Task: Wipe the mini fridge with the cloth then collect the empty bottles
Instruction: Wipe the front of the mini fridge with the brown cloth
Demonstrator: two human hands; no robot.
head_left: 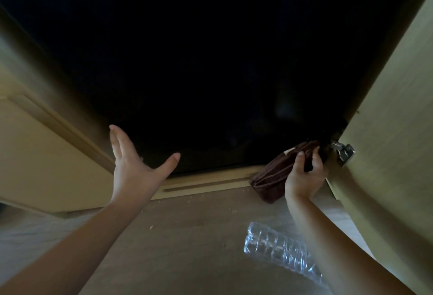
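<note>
Pale wood-grain floor was shown across the lower part of the head view, with small crumbs scattered on it. Above it, a black mini fridge with a dark glossy front was seen set inside a pale wooden cabinet frame. An open cabinet door was seen at the right, carried on a metal hinge. So little light fell on the fridge front that no marks or streaks could be made out.

The left hand was held up empty near the lower left of the fridge front, fingers straight and thumb spread wide; whether it touched the front could not be told. The right hand was curled round a folded brown cloth, held at the lower right corner of the fridge, just beside the hinge. Contact between cloth and fridge could not be confirmed. A crushed clear plastic bottle was seen lying on its side on the floor, partly hidden behind the right forearm and well apart from both hands.

The wiping step was judged to be in hand, since the cloth was gripped at the fridge; how much of the front was done could not be judged. The collecting was judged not yet begun, as the one bottle in view lay ungathered.
</note>
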